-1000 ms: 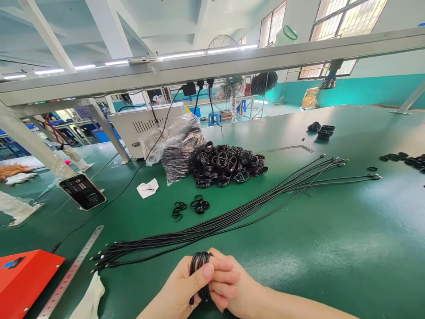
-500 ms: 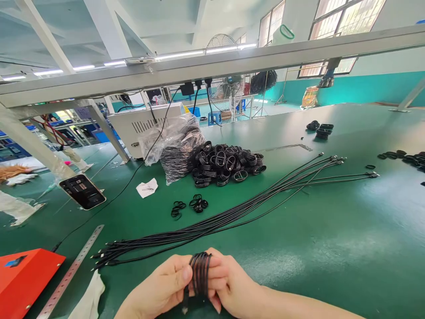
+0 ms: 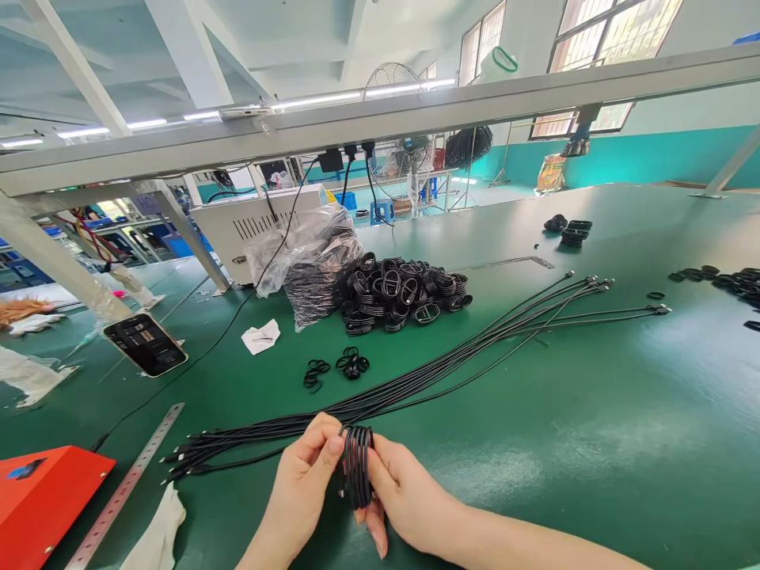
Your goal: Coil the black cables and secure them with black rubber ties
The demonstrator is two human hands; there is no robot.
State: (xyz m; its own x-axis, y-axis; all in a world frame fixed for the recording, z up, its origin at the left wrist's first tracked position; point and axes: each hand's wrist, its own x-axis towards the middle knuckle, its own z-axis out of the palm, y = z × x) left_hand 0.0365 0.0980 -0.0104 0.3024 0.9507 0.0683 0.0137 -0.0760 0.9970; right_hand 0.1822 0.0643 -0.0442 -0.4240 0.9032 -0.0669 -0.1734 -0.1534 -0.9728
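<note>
A black cable (image 3: 358,469), wound into a tight coil, is held upright between both hands near the table's front edge. My left hand (image 3: 302,475) pinches the coil's left side with thumb and fingers. On the other side my right hand (image 3: 407,495) grips it, its thumb on the face and some lower fingers extended underneath. Just beyond the hands lies a bundle of long, straight black cables (image 3: 409,388) with metal plugs at the ends. Two small clusters of black rings (image 3: 352,364) rest behind that bundle.
A heap of black oval pieces (image 3: 404,293) sits beside a clear plastic bag (image 3: 321,273). On the left are a phone (image 3: 146,344), a steel ruler (image 3: 127,483), a red device (image 3: 51,499) and a white cloth (image 3: 157,530). More black pieces (image 3: 736,283) lie far right.
Both hands have lifted the coil slightly away from me and turned it. My right fingers have come out from inside the loops, and its thumb now presses the coil's side.
</note>
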